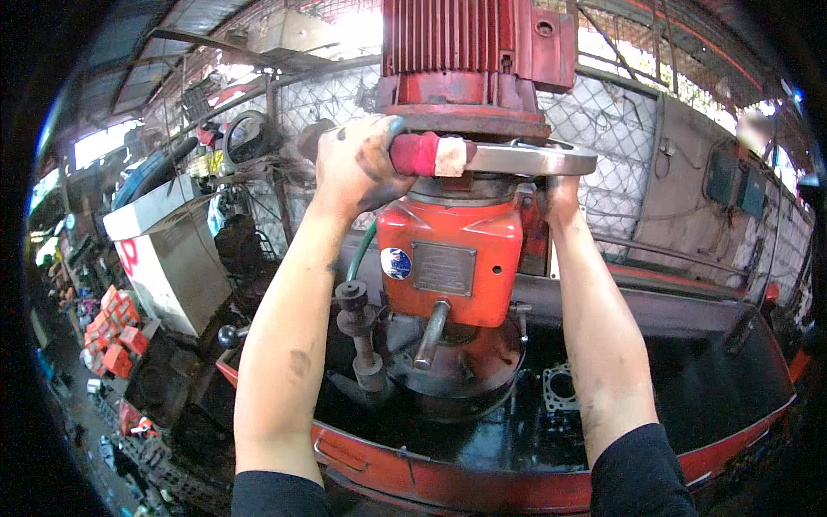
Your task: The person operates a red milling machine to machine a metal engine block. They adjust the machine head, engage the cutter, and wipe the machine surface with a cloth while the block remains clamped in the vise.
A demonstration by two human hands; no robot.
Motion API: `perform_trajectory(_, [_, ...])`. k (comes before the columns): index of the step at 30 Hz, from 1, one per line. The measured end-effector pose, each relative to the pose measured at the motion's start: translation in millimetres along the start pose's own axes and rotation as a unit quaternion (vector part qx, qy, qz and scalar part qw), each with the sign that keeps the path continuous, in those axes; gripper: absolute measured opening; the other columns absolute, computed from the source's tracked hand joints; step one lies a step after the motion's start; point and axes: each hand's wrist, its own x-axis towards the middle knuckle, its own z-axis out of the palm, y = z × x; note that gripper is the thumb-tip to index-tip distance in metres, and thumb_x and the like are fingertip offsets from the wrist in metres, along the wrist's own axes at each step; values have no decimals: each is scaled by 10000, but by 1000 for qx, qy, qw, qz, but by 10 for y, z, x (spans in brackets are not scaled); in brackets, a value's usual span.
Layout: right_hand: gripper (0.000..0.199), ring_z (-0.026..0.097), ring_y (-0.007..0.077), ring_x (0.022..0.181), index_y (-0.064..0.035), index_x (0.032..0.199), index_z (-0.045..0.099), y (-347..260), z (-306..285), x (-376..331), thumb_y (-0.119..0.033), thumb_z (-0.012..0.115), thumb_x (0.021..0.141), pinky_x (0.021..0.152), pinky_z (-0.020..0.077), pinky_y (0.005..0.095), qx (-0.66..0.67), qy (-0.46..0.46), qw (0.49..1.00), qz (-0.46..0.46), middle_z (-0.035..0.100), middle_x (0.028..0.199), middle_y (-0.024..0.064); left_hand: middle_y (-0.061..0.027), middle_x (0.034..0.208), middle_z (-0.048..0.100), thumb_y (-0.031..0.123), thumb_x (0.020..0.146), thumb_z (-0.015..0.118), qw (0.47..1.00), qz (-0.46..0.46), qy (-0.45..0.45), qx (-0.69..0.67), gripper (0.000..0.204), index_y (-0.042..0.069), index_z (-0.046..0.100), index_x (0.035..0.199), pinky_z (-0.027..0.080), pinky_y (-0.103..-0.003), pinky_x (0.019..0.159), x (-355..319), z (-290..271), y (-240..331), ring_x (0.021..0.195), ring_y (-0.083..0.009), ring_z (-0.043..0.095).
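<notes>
Both my arms reach up to a red upright machine [452,271] with a finned motor [444,39] on top. Around its neck, below the motor, runs a polished metal ring-shaped handle [525,160], partly covered by a red and white wrapping [428,155]. My left hand [357,164], darkly smudged, is closed on the wrapped part. Under the handle's right side sits my right hand [560,194], its fingers hidden behind the rim and the machine. Lower down, a short metal lever [432,334] sticks out from the machine's front, above a round dark base [448,383].
A flat gasket-like plate [560,388] lies in the dark tray [517,478] with a red front. Left of the machine stands a metal spindle [366,340], with a black ball knob [228,336] farther left. Beyond are a white cabinet [168,258] and red boxes [116,332].
</notes>
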Motion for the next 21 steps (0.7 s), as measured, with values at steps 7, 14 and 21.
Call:
perform_trajectory(7, [844, 530, 306, 1134, 51, 1332, 474, 85, -255, -1629, -682, 418, 919, 995, 401, 417, -500, -61, 822, 267, 586, 1191, 195, -153, 900, 685, 260, 559, 817, 999, -21, 36, 8, 460, 81, 671, 957, 533, -418, 775, -3, -5, 118, 865, -340, 667])
perform_trajectory(14, [571, 672, 415, 869, 143, 1274, 392, -185, -61, -2648, -141, 579, 815, 790, 555, 454, -716, -176, 649, 188, 671, 953, 271, -155, 874, 689, 249, 564, 795, 999, -37, 24, -1, 460, 86, 682, 979, 535, -426, 758, 6, -48, 156, 822, -348, 673])
perform_trajectory(21, [153, 656, 278, 655, -75, 936, 620, -232, -98, -2155, -160, 635, 810, 559, 540, 399, -736, -129, 640, -180, 643, 767, 105, -144, 890, 693, 242, 611, 777, 997, -44, 58, 0, 405, 110, 694, 984, 528, -412, 779, 6, 42, 86, 863, -341, 675])
